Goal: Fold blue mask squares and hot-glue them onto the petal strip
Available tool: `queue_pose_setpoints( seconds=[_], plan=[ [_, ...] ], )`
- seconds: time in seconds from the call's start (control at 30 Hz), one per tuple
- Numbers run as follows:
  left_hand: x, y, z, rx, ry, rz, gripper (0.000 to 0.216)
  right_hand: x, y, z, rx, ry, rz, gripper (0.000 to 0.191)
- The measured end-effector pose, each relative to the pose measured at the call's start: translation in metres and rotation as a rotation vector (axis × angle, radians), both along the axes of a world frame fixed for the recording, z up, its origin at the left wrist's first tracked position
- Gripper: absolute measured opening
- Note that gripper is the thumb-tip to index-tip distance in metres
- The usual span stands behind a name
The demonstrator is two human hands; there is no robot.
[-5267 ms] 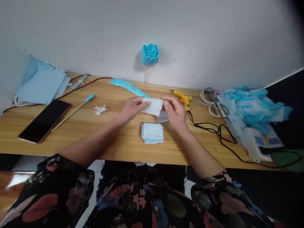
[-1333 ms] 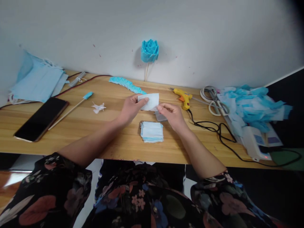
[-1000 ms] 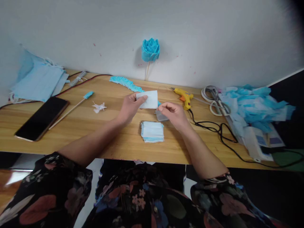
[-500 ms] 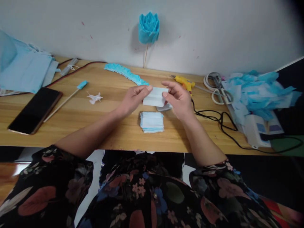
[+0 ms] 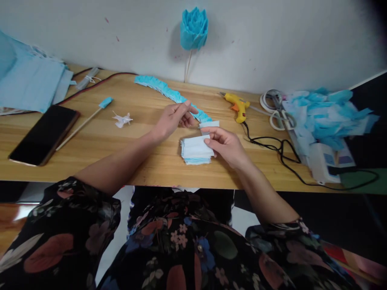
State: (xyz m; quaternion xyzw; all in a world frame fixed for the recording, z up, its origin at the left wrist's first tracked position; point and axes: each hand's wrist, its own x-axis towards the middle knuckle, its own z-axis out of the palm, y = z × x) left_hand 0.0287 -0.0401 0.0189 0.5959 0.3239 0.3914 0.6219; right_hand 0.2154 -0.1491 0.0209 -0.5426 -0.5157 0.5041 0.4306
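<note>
My right hand (image 5: 225, 146) pinches a pale rectangular piece of face-mask fabric (image 5: 196, 147) by its right edge, right over a small stack of similar pieces (image 5: 198, 161). Whether the held piece rests on the stack I cannot tell. My left hand (image 5: 175, 117) hovers up and to the left with fingers loosely bent and apart, nothing in it. Behind it, a curved row of overlapping blue folded pieces (image 5: 163, 88) runs across the table. At the row's near end lies another pale piece (image 5: 211, 124), partly behind my right fingers.
A blue fabric flower (image 5: 194, 30) on a stick leans at the wall. Right stand a yellow glue gun (image 5: 236, 104) with its cord, scissors (image 5: 282, 119) and a heap of blue scraps (image 5: 326, 117). Left lie a phone (image 5: 45, 135), a blue-tipped stick (image 5: 83, 125) and face masks (image 5: 33, 84).
My right hand has brought the fabric piece down and nearer, over the stack. My left hand has let go of it. The glue gun and the row's end have come into fuller view.
</note>
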Motion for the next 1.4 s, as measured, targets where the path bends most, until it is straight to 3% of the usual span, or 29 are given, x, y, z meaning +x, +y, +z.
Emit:
queue_pose_setpoints(
  seconds=[0.23,0.43,0.6,0.83,1.03,1.13,1.23,1.4],
  plan=[
    [-0.003,-0.006,0.010,0.086,-0.022,-0.047,0.053,-0.007,-0.003,-0.010,0.026,-0.105,-0.044,0.035],
    [-0.014,-0.015,0.027,0.306,0.241,-0.562,0.038,0.007,-0.007,0.012,0.200,-0.501,0.041,0.029],
    [-0.014,-0.017,0.027,0.435,0.355,-0.648,0.029,0.037,0.019,0.023,0.349,-0.811,-0.053,0.029],
    [-0.012,-0.019,0.032,0.365,0.303,-0.590,0.032,0.055,0.055,-0.001,0.217,-1.077,-0.014,0.021],
    [-0.012,-0.013,0.028,0.304,0.163,-0.304,0.041,0.060,0.048,0.000,0.188,-0.972,-0.062,0.005],
    [-0.011,-0.006,0.018,0.269,0.084,-0.133,0.046,0.060,0.042,0.012,0.240,-0.822,-0.041,0.004],
    [-0.008,0.002,0.008,0.234,-0.017,0.011,0.043,0.053,0.042,0.025,0.288,-0.506,-0.039,0.010],
    [-0.007,0.008,0.001,0.124,-0.134,-0.015,0.057,0.031,0.056,0.038,0.294,-0.211,-0.031,0.024]
  ],
)
